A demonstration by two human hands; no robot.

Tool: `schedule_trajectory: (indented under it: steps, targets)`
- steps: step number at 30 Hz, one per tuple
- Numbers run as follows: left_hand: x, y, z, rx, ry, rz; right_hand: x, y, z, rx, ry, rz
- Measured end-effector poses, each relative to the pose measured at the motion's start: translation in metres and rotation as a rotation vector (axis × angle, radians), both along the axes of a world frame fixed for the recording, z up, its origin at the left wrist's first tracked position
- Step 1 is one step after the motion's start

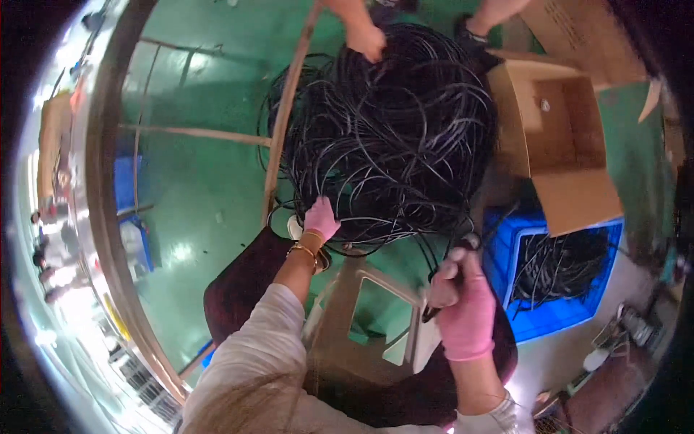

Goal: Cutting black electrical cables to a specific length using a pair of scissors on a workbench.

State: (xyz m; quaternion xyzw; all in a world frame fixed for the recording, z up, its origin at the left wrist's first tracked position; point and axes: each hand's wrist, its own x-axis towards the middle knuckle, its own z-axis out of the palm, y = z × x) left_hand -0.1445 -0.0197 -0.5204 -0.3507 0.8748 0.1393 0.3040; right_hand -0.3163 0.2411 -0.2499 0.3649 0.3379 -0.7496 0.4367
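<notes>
A big tangled heap of black cables [390, 137] lies in front of me. My left hand [322, 218], in a pink glove, is closed at the heap's near left edge, on a black cable. Nearer to me and to the right, my right hand [463, 311] wears a pink glove with greyish fingertips. Its fingers are closed round a black cable, with a dark, rounded end showing by the thumb and fingertips. The cable runs from there toward the heap. Another person's hand [367, 42] rests on the far side of the heap.
To the right stands an open cardboard box [571, 202], beside a blue crate [553, 322] with black cables in it. A beige plastic stool [340, 318] is between my arms. Wooden frame bars [285, 123] cross the green floor on the left. Another person's arm [499, 11] reaches in at the top.
</notes>
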Motion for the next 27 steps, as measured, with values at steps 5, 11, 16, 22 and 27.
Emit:
schedule_trajectory:
  steps: [5, 11, 16, 22, 27]
  targets:
    - [-0.038, -0.008, -0.050, -0.014, 0.307, -0.021, -0.025, 0.032, 0.008, -0.073, 0.058, -0.208]
    - [-0.097, 0.039, -0.070, 0.482, -0.069, 0.172, -0.038, 0.038, 0.013, -0.024, 0.054, -0.204]
    - [-0.087, 0.137, -0.019, 0.759, 0.055, 0.103, -0.045, 0.038, 0.015, -0.053, 0.102, -0.224]
    - [-0.092, 0.172, 0.010, 0.683, 0.173, 0.157, -0.042, 0.040, 0.007, -0.170, 0.143, -0.218]
    - [-0.067, 0.171, 0.022, 0.692, 0.308, 0.219, -0.041, 0.040, -0.002, -0.196, 0.191, -0.193]
